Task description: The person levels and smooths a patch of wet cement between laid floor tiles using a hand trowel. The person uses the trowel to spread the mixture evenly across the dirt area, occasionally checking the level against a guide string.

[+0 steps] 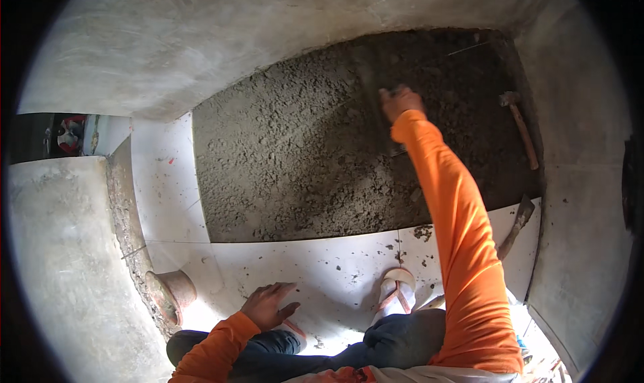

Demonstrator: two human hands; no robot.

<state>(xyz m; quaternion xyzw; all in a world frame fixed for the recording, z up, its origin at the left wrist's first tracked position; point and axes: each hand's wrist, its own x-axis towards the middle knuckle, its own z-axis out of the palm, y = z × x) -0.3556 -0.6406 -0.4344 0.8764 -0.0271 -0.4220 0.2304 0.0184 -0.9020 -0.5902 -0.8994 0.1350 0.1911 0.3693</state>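
Observation:
My right hand (404,102) reaches far forward over a bed of wet grey mortar (282,155). Its fingers are curled round something dark and mortar-coloured that lies along the bed; blur and the hand hide what it is. Around it the mortar looks darker and smoother, while the left part is lumpy. My left hand (270,305) hangs near my knee above the white floor tiles (255,265), fingers stretched out and holding nothing.
A wooden-handled hammer (522,131) lies at the mortar's right edge. Nearer, a tool with a flat dark blade (524,212) rests on the tiles. A mortar-stained bucket (173,294) stands at left. Grey plastered walls (268,21) enclose the space. My sandalled foot (397,292) is on the tiles among crumbs.

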